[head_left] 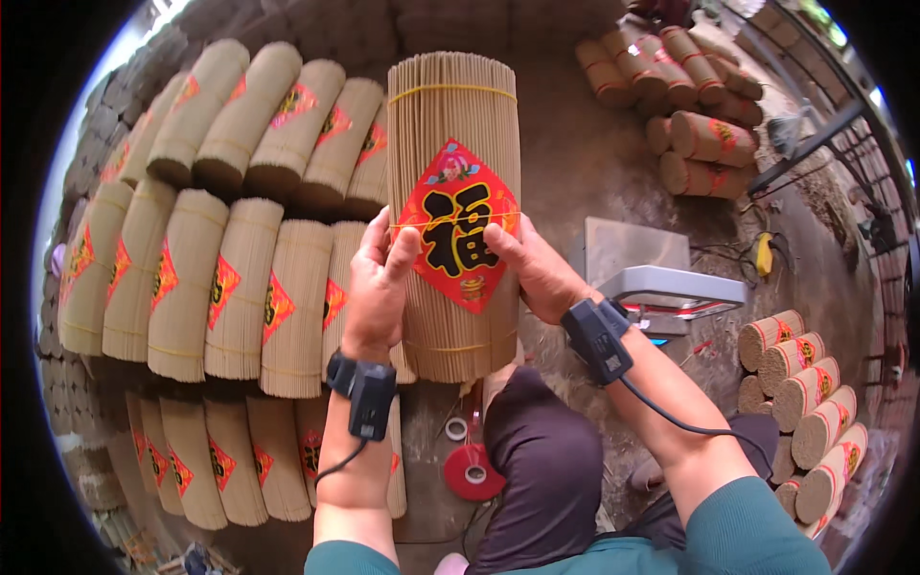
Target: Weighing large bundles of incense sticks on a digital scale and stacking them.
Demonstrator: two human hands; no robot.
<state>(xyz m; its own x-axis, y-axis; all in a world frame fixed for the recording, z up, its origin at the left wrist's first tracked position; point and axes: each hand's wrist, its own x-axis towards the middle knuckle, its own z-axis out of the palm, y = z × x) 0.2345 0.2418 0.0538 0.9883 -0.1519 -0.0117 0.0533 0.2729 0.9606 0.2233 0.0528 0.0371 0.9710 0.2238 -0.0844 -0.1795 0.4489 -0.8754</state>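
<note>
And here we have it, both hands full: the left hand (377,278) clasps one side of a thick bundle of thin brown sticks (455,110), the right hand (544,273) clasps the other, thumbs resting on the front. The bundle is up in front of the person, its lower end near the bent knee (541,450), and look at that red diamond label (458,287), bold black character edged in yellow, a thin band crossing its middle! Yellow bands circle the sticks near both ends, too. Black devices are strapped round both wrists, each trailing a cable. Over on the left, rows of matching bundles (230,287) lie packed side by side, red labels showing, though the far edge is too blurred for me to count. To the right, a scale (637,244) sits on the floor, with more bundles (813,402) piled below it and another heap (709,139) farther up. Down by the knee, there's a red roll (458,472), a small white ring (456,428) just beside it
</note>
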